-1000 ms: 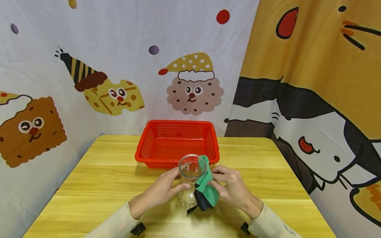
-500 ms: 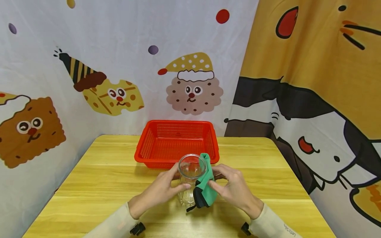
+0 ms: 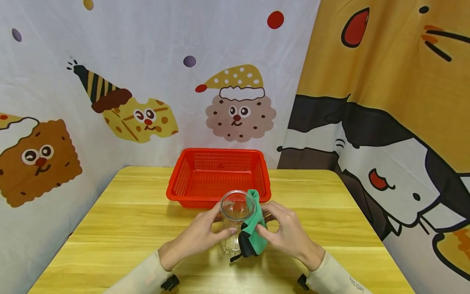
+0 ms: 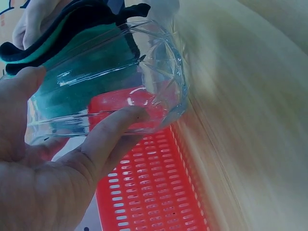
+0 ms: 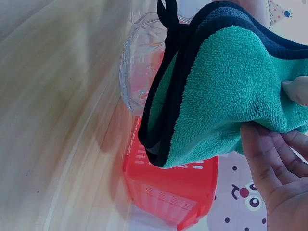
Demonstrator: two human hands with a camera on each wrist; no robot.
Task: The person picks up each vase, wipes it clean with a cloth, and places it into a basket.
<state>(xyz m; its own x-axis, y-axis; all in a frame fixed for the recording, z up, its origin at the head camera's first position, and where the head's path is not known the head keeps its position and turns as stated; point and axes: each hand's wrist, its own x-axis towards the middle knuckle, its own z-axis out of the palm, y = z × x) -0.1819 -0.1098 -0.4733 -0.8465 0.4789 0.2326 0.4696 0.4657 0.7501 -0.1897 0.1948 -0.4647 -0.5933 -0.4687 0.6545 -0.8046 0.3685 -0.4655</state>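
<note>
A clear glass jar [image 3: 229,241] with a thick round rim stands upright on the table. My left hand [image 3: 196,234] holds it from the left, with the thumb on the near side and fingers behind; the left wrist view shows the fingers along the faceted glass [image 4: 161,72]. Against the jar's right side lies a folded green towel [image 3: 259,241] with black edging and a small black loop. My right hand [image 3: 290,232] pinches this towel between thumb and fingers, as the right wrist view shows on its fluffy face [image 5: 226,82]. The towel's side against the glass is partly hidden.
Just behind the jar stands a red plastic basket [image 3: 220,203] with perforated walls. The light wood table [image 3: 128,212] extends to both sides. A cartoon-printed curtain [image 3: 147,73] hangs behind the table.
The towel has shifted slightly up and left along the jar. My right thumb and fingers have changed their place on it a little. The left hand and jar stay nearly still.
</note>
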